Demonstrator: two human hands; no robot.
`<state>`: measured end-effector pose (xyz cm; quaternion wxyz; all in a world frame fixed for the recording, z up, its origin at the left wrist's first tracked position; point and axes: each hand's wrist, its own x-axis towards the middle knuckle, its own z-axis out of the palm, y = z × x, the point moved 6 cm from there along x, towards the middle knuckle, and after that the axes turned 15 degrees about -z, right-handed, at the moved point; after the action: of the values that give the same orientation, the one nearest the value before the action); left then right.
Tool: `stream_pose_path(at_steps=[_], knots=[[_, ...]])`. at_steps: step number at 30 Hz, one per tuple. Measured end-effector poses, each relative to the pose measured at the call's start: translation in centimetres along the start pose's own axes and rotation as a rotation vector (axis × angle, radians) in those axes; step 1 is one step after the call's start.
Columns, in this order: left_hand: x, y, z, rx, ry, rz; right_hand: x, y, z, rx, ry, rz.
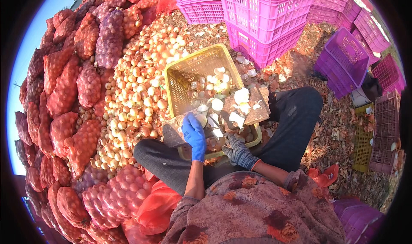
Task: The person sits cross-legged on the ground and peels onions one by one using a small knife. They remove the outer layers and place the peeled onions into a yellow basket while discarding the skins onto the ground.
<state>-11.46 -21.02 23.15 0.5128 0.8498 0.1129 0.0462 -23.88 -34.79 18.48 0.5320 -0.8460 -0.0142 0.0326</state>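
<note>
My left hand, in a blue knit glove bearing writing, holds a pale onion over a wooden board. My right hand, in a grey knit glove, grips a knife whose thin blade points up and left toward that onion. The board lies across a yellow plastic crate between my bent legs. Inside the crate are onion skins and pieces. A white peeled onion rests at the board's right end, near loose white layers. Another peeled onion sits by its far edge.
Unpeeled onions are heaped on the ground to the left. Behind them rise stacked red mesh sacks of onions. Pink plastic crates stand stacked ahead, and a purple crate is at right. Dry skins litter the ground.
</note>
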Motion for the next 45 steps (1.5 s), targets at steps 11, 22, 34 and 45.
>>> stream_pose_path(at_steps=[11, 22, 34, 45], knots=[[-4.0, 3.3, -3.6, -0.252, -0.156, 0.123, 6.3, -4.1, -3.2, 0.441, 0.306, -0.17], [-7.0, 5.3, -3.6, -0.863, -0.569, -0.228, 2.9, -16.3, -7.8, -0.113, 0.075, -0.527], [-8.7, -0.7, -0.4, -1.147, -0.654, -0.742, 1.3, -2.1, -6.2, 0.531, 0.193, -0.383], [-8.1, -0.7, -0.5, -1.476, -0.816, -0.908, 1.1, -3.9, -9.4, -0.004, 0.129, -0.611]])
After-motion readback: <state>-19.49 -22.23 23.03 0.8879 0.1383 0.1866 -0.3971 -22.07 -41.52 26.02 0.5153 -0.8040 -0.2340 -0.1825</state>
